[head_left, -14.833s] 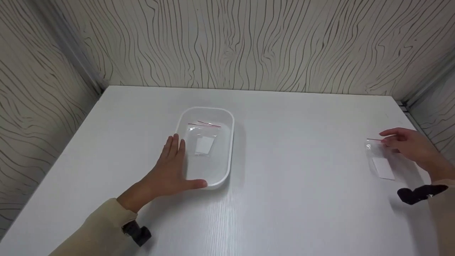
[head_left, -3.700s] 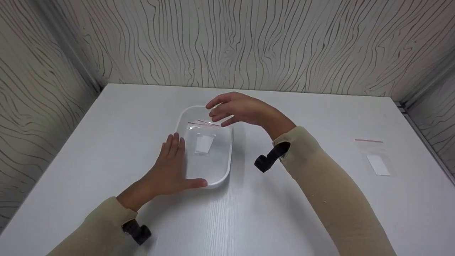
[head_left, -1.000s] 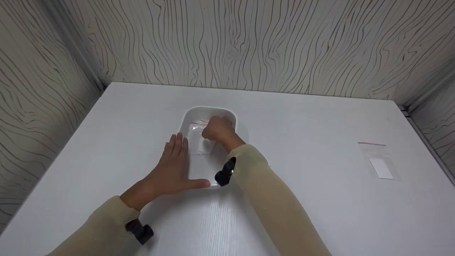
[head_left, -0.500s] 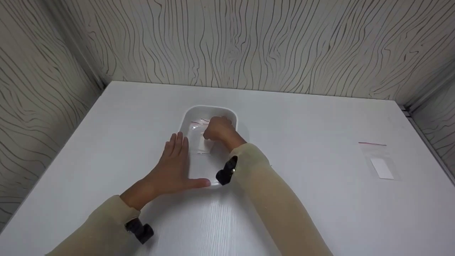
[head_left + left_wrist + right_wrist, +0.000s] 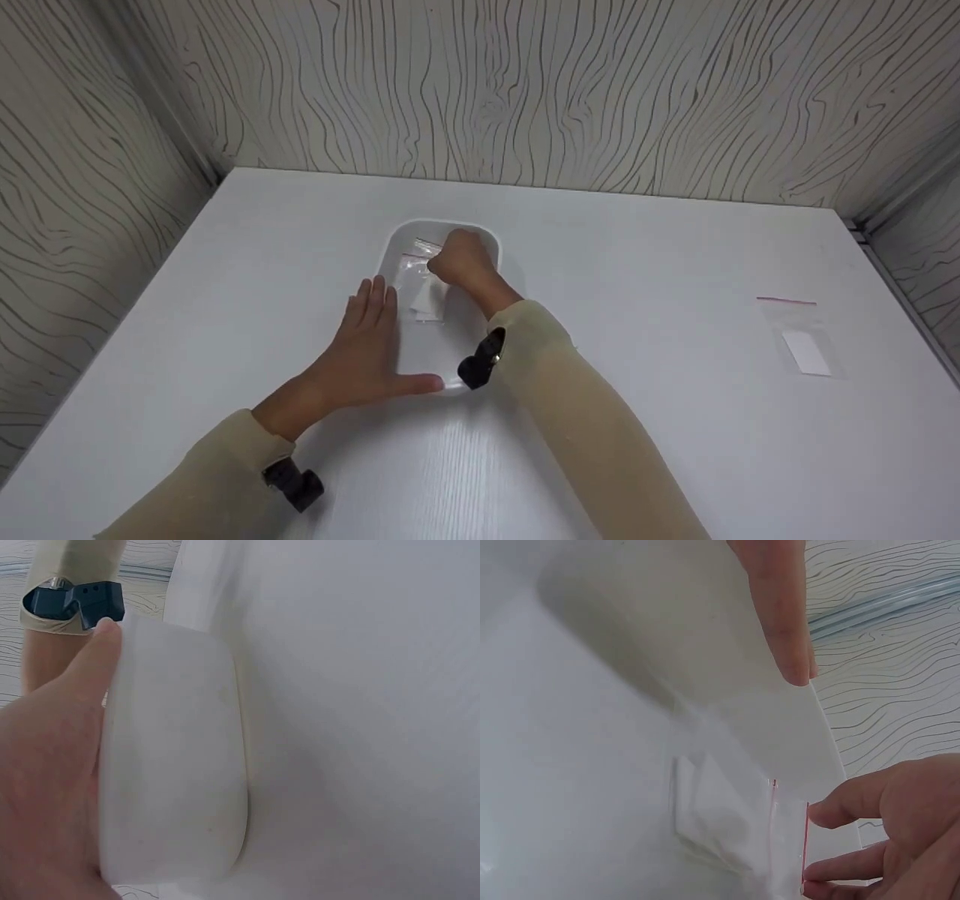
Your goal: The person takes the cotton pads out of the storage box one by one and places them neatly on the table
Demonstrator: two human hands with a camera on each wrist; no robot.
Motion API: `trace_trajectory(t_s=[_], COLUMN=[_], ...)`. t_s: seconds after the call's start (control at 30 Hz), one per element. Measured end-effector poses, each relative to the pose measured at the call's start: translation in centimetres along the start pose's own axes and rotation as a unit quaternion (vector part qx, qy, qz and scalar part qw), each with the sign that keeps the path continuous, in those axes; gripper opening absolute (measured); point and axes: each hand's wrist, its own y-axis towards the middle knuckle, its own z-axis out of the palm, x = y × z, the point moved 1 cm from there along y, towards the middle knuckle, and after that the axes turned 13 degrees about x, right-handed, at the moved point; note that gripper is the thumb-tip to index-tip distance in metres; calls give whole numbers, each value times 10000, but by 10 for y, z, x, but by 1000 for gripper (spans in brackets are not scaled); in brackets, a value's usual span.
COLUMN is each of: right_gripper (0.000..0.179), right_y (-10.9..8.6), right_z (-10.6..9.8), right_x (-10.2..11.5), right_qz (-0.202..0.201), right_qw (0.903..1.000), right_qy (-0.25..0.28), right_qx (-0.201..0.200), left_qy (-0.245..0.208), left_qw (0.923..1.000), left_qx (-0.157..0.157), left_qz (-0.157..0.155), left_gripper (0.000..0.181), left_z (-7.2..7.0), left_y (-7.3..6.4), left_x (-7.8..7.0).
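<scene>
A white plastic container stands on the table with two clear zip bags inside, each with a red-striped top edge and a white card. My left hand lies along its left side, fingers straight on the wall and thumb at the near end. In the left wrist view that hand lies against the container's outer wall. Inside the far end, my right hand pinches one zip bag by its red top edge, as the right wrist view shows. The other zip bag lies partly overlapped by it.
A third zip bag, with a white card in it, lies flat on the right of the white table. A wood-grain patterned panel rises behind the table's far edge.
The right hand set the third bag down at right, then moved over and into the container. In the last half second it shifted slightly away from me, moving the pinched bag. The left hand stayed put.
</scene>
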Motion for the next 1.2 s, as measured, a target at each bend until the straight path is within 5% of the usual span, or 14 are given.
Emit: trace_trajectory(t_s=[0.2, 0.4, 0.67, 1.2], right_gripper=[41, 44, 49, 28], right_y=[4, 4, 7, 6], right_z=[-4, -7, -9, -5], right_x=[-7, -9, -15, -11], right_qz=[193, 189, 241, 247], right_qw=[9996, 9954, 9671, 9641], right_qy=[107, 927, 2528, 2577], right_qx=[-167, -133, 183, 588], left_qy=[-86, -101, -109, -62], left_qw=[10000, 9999, 9999, 10000], left_qx=[29, 19, 22, 51], left_qz=[-37, -12, 18, -10], left_gripper=[139, 139, 137, 137], left_z=[0, -1, -2, -1], left_y=[0, 0, 0, 0], left_x=[1, 0, -1, 0])
